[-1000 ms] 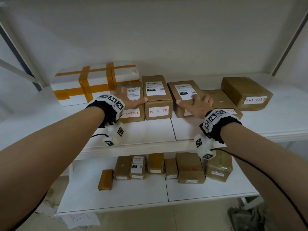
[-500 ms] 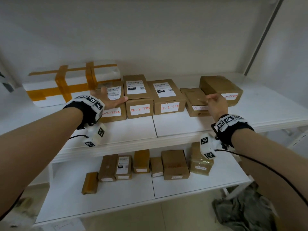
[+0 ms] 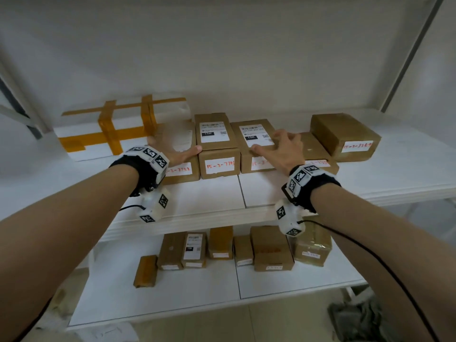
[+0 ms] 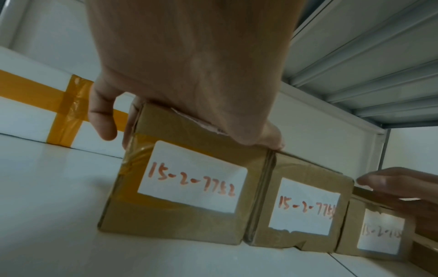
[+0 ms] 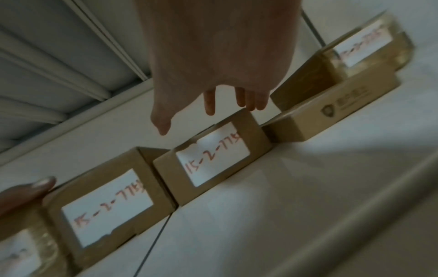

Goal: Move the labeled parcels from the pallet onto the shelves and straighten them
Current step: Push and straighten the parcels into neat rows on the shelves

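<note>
My left hand (image 3: 179,154) lies flat on the leftmost cardboard parcel (image 4: 180,189), fingers straight. My right hand (image 3: 281,150) hovers spread over the third parcel (image 3: 255,144), gripping nothing. The rectangular kraft boxes bear white labels and stand side by side on the upper shelf (image 3: 209,193). A white foam box (image 3: 118,127) with orange tape lies left.
</note>
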`<state>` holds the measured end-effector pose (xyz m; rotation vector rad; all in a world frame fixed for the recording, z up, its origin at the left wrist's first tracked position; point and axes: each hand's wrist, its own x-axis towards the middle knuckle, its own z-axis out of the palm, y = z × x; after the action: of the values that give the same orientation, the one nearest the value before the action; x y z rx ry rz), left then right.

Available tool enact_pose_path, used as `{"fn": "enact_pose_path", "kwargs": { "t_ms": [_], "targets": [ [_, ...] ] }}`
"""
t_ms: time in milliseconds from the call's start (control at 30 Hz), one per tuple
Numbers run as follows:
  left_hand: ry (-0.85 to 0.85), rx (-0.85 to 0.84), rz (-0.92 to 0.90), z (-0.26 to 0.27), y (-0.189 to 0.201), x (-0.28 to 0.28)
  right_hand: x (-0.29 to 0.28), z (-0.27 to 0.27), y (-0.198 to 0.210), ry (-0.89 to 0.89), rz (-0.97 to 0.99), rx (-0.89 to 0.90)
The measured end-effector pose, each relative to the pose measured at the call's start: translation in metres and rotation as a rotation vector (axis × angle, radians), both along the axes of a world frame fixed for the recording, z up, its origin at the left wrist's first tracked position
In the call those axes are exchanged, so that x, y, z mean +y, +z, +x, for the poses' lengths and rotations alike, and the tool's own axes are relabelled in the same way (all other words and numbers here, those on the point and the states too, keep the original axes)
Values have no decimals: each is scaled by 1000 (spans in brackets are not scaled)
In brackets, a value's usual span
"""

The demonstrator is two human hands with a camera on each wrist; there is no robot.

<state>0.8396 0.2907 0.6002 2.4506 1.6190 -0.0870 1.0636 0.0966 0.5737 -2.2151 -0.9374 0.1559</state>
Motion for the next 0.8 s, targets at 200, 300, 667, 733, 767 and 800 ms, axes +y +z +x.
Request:
{"fn": "enact_pose_path", "kwargs": {
  "t_ms": [200, 300, 667, 733, 767, 800],
  "targets": [
    [43, -46, 30, 1, -2, -9, 24, -9, -5, -77, -218, -64],
    [46, -72, 41, 2, -4, -9, 32, -9, 2, -112, -269, -62],
    [42, -128, 87, -1, -9, -11, 61, -1, 18, -122, -553, -55],
    [43, -144, 90, -2, -10, -10, 61, 1, 16, -144, -526, -50],
    [45, -148, 89, -2, -11, -10, 58, 2, 15, -154, -508, -49],
    [47, -150, 90, -1, -11, -9, 56, 2, 14, -156, -490, -46]
  ]
}}
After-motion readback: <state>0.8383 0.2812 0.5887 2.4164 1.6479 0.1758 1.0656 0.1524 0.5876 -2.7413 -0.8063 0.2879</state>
